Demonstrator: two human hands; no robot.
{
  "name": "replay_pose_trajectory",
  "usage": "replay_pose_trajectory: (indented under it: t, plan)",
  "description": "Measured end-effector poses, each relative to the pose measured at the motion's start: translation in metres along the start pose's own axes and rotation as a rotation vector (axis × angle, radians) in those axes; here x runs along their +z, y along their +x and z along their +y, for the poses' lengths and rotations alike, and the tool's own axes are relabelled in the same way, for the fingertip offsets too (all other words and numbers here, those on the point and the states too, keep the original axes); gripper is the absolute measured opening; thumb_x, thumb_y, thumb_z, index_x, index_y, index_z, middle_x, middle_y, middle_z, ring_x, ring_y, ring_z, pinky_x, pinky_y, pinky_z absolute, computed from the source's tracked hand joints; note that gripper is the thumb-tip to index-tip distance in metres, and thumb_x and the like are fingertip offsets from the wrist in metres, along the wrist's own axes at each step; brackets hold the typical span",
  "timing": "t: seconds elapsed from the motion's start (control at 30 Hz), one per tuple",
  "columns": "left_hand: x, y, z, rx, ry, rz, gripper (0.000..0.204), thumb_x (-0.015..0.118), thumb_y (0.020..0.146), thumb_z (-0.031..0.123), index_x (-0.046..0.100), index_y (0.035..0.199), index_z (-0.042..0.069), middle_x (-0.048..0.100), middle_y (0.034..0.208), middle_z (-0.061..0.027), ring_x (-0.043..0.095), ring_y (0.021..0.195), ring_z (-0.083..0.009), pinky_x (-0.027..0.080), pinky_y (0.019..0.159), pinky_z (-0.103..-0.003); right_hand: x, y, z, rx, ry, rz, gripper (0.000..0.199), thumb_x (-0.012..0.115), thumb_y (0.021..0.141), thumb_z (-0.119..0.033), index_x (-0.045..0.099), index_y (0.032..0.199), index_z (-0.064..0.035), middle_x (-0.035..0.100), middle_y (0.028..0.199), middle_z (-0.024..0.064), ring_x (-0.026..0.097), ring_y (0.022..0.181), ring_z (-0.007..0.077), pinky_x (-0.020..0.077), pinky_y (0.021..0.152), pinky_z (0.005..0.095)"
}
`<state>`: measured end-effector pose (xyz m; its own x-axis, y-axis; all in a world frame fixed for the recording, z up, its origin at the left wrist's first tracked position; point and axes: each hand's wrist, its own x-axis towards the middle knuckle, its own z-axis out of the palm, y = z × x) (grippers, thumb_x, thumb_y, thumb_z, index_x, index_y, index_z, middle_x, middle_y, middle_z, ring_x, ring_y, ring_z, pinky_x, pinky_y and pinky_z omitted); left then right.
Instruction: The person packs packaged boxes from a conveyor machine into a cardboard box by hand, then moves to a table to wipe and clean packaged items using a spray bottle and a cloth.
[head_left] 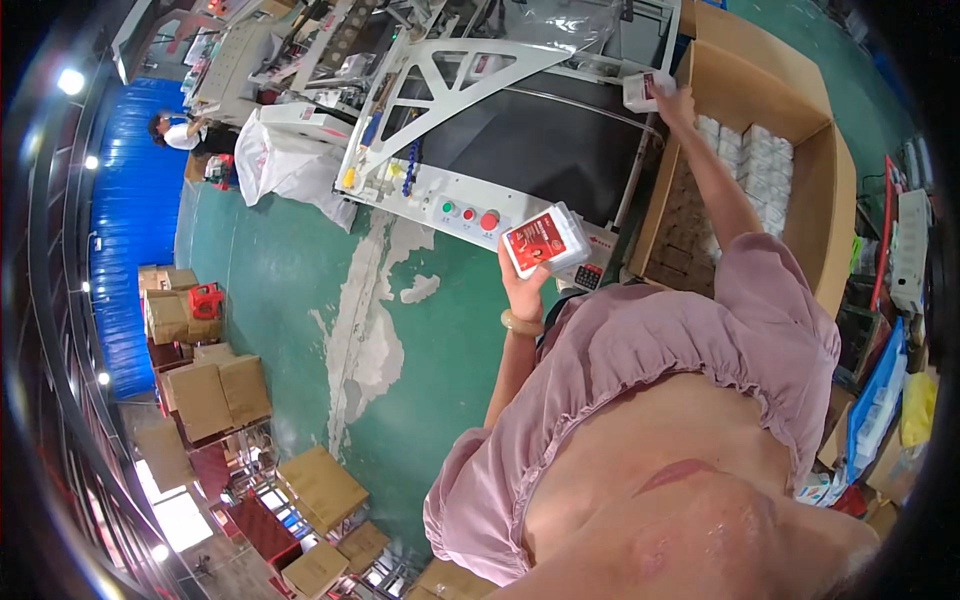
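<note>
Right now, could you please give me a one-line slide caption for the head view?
Left hand holds a red-labelled packet while right hand grips another packet beside an open cardboard box.

We see the conveyor machine (540, 140) ahead of us, its control panel (465, 215) on the near edge. To its right stands an open carton (820, 200) with wrapped packs (760, 160) stacked inside. Our left hand (522, 285) holds a packet (545, 240) up in front of the panel; our right hand (678, 103) holds another packet (648, 88) between belt and carton. Closed boxes (215, 395) sit on the floor (290, 290) far left.
</note>
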<state>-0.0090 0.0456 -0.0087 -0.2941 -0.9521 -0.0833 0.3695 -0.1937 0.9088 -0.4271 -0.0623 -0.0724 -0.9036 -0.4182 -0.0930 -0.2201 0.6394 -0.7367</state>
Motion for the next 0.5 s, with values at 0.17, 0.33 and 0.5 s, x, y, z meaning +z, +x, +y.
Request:
replay_pose_trajectory:
  t: [0.17, 0.33, 0.5]
  plan:
    - [-0.001, -0.002, -0.002, 0.013, 0.015, 0.0, 0.084, 0.071, 0.071, 0.004, 0.022, 0.138, 0.004, 0.046, 0.123, -0.0081, 0.047, 0.111, -0.018, 0.038, 0.096, -0.033, 0.014, -0.008, -0.003, -0.008, -0.027, 0.045, 0.075, 0.064, 0.072, -0.049, 0.035, 0.116, 0.0037, 0.043, 0.118, 0.0325, 0.05, 0.104, 0.0468, 0.0436, 0.088, 0.047]
    - [-0.006, -0.004, -0.007, 0.095, 0.104, 0.013, 0.078, 0.07, 0.075, 0.021, 0.025, 0.137, 0.009, 0.051, 0.116, -0.0042, 0.053, 0.1, -0.0159, 0.049, 0.077, -0.029, 0.025, -0.013, 0.002, 0.018, -0.04, -0.028, 0.066, 0.057, 0.078, -0.044, 0.029, 0.117, 0.0011, 0.032, 0.125, 0.0313, 0.051, 0.101, 0.048, 0.0438, 0.086, 0.0482]
    - [-0.001, -0.003, -0.006, -0.003, -0.008, 0.008, 0.073, 0.06, 0.081, 0.043, 0.026, 0.136, 0.011, 0.048, 0.123, -0.007, 0.053, 0.108, -0.0242, 0.05, 0.08, -0.036, 0.02, 0.005, 0.02, -0.19, -0.347, -0.442, 0.05, 0.053, 0.083, -0.032, 0.043, 0.116, 0.0045, 0.05, 0.112, 0.0287, 0.054, 0.101, 0.0426, 0.0448, 0.087, 0.0448]
